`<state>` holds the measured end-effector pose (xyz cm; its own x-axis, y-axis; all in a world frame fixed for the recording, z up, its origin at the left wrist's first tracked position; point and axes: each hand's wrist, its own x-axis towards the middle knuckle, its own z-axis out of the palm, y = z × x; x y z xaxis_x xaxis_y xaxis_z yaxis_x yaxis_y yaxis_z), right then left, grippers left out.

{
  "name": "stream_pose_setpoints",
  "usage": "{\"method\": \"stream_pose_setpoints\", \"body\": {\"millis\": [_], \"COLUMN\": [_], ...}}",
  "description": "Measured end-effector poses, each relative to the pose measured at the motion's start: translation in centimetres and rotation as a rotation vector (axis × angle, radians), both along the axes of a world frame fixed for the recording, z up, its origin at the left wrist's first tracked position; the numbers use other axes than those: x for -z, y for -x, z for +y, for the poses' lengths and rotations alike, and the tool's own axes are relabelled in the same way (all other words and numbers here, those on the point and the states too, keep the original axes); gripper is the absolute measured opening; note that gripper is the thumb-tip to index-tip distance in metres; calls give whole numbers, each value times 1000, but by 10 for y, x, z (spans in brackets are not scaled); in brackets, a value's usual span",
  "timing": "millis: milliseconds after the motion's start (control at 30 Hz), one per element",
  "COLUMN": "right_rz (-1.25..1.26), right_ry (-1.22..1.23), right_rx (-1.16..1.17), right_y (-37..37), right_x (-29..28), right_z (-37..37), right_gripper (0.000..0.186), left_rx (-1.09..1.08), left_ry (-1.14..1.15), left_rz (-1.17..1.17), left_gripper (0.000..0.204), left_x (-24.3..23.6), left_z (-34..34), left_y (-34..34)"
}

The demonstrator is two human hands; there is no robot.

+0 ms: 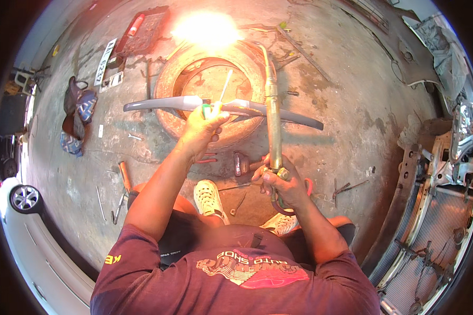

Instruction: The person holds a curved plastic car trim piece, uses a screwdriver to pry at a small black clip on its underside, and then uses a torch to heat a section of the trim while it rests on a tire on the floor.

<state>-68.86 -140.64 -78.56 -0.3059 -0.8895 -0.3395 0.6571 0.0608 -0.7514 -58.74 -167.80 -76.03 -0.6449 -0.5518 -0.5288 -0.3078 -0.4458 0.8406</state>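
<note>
My right hand (281, 184) grips a brass gas torch (272, 123) with hoses at its base; its bent nozzle points up toward a bright flame (206, 29) beyond the old tyre (168, 126). My left hand (207, 123) is closed on a screwdriver-like tool (225, 86) with a pale shaft and a green and yellow grip, held over a long dark grey trim piece (305, 119) lying across the tyre. The glare hides the torch tip and whatever lies under the flame.
A red crate (157, 21), a white plate (104, 63), a dark bag (71, 123) and scattered tools (123, 176) lie on the concrete floor. A light-coloured car (37, 252) stands at left; radiators (433, 226) and body parts are at right. My shoes (210, 199) are below my hands.
</note>
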Motion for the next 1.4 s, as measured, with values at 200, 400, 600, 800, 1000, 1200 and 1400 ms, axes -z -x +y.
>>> {"method": "stream_pose_setpoints", "body": {"millis": [200, 400, 600, 800, 1000, 1200, 1400], "right_rz": [-9, -33, 216, 147, 302, 339, 356], "right_ry": [-14, -14, 122, 55, 74, 53, 9], "right_rx": [-34, -29, 110, 36, -22, -54, -82], "right_y": [-7, -5, -8, -7, -15, -18, -18], "right_x": [1, 6, -5, 18, 24, 29, 23], "right_z": [1, 3, -4, 6, 9, 9, 11], "right_gripper": [32, 42, 36, 11, 14, 18, 20], "left_rx": [-125, -179, -254, -218, -255, -196, -176], "left_ry": [117, 431, 559, 706, 871, 883, 907], "left_rz": [188, 154, 103, 32, 10, 9, -31], "left_gripper": [22, 18, 23, 24, 25, 31, 31], "left_x": [6, 4, 8, 12, 9, 18, 19], "left_z": [-4, -1, -13, -12, -2, -14, -15], "left_y": [3, 10, 7, 9, 18, 9, 8]}}
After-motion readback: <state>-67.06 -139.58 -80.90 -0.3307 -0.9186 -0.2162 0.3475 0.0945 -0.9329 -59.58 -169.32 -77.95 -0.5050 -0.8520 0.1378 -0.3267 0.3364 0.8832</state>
